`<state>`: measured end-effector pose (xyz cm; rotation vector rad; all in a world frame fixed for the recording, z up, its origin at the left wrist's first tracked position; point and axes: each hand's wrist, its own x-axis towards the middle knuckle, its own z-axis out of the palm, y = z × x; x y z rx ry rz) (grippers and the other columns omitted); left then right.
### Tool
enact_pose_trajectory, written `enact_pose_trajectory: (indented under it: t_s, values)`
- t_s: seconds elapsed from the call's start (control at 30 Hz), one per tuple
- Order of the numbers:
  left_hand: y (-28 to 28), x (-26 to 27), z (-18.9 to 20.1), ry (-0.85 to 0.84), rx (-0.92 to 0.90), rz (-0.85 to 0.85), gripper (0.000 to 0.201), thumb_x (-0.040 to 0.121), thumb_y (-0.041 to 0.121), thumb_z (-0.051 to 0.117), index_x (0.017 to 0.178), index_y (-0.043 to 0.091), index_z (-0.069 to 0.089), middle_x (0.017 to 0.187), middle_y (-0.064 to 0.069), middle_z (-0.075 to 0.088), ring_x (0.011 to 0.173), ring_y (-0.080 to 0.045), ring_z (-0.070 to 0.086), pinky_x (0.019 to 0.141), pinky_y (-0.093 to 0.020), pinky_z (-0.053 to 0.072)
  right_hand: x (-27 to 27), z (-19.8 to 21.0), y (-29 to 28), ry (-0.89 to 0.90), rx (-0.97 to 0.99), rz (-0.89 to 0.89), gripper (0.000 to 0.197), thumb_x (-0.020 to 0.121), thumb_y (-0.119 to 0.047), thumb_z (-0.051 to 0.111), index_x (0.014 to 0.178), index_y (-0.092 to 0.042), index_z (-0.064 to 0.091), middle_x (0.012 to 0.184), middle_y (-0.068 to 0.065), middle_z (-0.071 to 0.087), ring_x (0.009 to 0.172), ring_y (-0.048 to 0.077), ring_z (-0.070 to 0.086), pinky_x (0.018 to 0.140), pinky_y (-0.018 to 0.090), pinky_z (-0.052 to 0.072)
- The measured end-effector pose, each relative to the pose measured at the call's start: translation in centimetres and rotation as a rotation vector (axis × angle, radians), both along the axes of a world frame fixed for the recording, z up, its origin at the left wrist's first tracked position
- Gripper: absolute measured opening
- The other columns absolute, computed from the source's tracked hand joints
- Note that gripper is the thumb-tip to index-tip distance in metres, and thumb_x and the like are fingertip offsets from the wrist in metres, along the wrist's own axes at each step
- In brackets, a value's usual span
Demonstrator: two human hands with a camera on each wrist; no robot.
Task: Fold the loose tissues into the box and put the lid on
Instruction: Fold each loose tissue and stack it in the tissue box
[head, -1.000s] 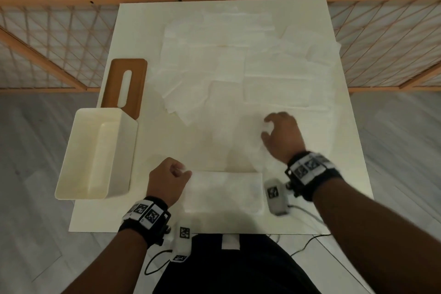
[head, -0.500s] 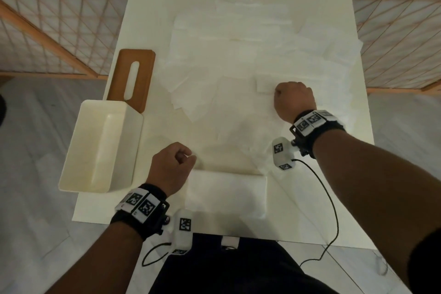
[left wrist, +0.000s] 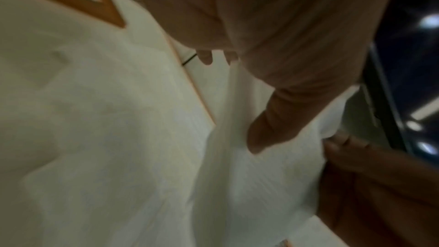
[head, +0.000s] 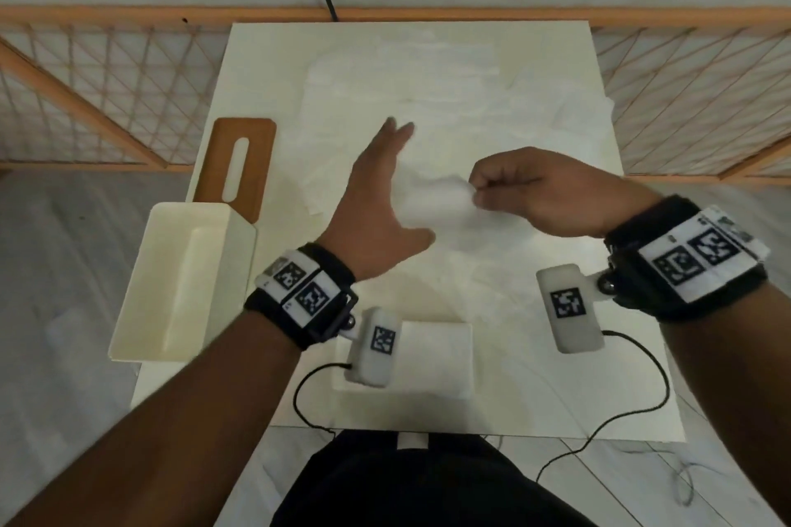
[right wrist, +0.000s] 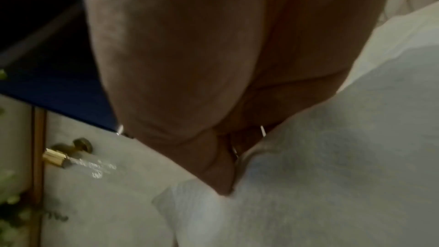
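My right hand (head: 552, 193) is raised over the middle of the table (head: 257, 51), its fingers curled and pinching the edge of one loose tissue (head: 432, 201), which hangs from the pinch toward the left. The right wrist view shows the same: thumb and fingers pressed together on the white sheet (right wrist: 320, 157) that drapes below. My left hand (head: 376, 205) is beside it on the left, fingers spread and straight, thumb out, holding nothing; I see its thumb (left wrist: 268, 127) close to the hanging sheet in the left wrist view, though I cannot tell whether it touches. The rest of the loose tissues (head: 428, 98) lie spread flat and overlapping across the far half of the table. A folded stack of tissues (head: 436, 359) sits at the near edge, between my wrists. The cream box (head: 171, 282) stands at the left edge of the table, open, and I see no tissue inside it. The brown lid (head: 244, 163), with its long slot, lies flat just beyond the box on the far side, its near end hidden behind the box's rim. An orange railing with netting (head: 107, 98) runs behind and beside the table.
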<state>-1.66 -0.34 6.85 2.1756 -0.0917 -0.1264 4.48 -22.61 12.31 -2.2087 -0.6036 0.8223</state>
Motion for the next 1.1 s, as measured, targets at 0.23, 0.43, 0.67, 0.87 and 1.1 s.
enact_pose_trajectory:
  t_s: [0.23,0.43,0.67,0.87,1.1]
  values:
    - [2.0,-0.1,1.5,0.274,-0.400,0.079,0.026,0.089,0.011,0.071,0.115,0.013,0.068,0.110,-0.003,0.075,0.102,-0.021,0.071,0.093,-0.046,0.056,-0.6,-2.4,-1.9,0.270,0.274,-0.469,0.024,0.089,-0.043,0.071,0.107,-0.028,0.068,0.092,0.007,0.067,0.071,0.023,0.056,0.065,0.031,0.044]
    - [4.1,-1.7,-1.0,0.289,-0.468,0.425,0.076,0.080,0.030,0.078,0.142,0.047,0.038,0.135,0.010,0.057,0.119,-0.014,0.060,0.099,-0.033,0.051,-5.2,-7.0,-1.1,0.677,0.791,-0.658,0.098,0.061,-0.015,0.093,0.143,-0.032,0.042,0.124,0.011,0.068,0.106,0.025,0.070,0.075,0.038,0.060]
    - [4.7,-4.4,-1.5,0.327,-0.490,0.416,0.019,0.081,0.018,0.080,0.099,0.019,0.075,0.106,-0.001,0.074,0.094,-0.020,0.070,0.070,-0.022,0.055,-7.0,-7.1,0.9,0.218,0.461,-0.605,0.040,0.074,-0.003,0.084,0.110,-0.018,0.074,0.145,-0.021,0.048,0.105,0.013,0.070,0.091,0.039,0.058]
    - [5.9,-6.6,-3.0,0.215,-0.096,0.314,0.011,0.083,0.021,0.079,0.090,0.029,0.076,0.098,0.014,0.072,0.091,-0.004,0.066,0.084,-0.028,0.055,-8.1,-8.3,1.0,-0.073,0.198,-0.536,0.011,0.079,-0.022,0.082,0.081,-0.027,0.073,0.113,-0.023,0.068,0.086,-0.004,0.067,0.078,0.020,0.051]
    - [7.1,-9.5,-3.9,0.276,0.064,0.154,0.008,0.086,0.024,0.076,0.083,0.031,0.073,0.126,0.017,0.058,0.117,0.001,0.052,0.100,-0.025,0.039,-9.7,-8.4,-0.6,0.094,0.095,-0.334,0.011,0.087,-0.022,0.075,0.076,-0.023,0.074,0.064,-0.017,0.064,0.058,-0.001,0.053,0.060,0.012,0.039]
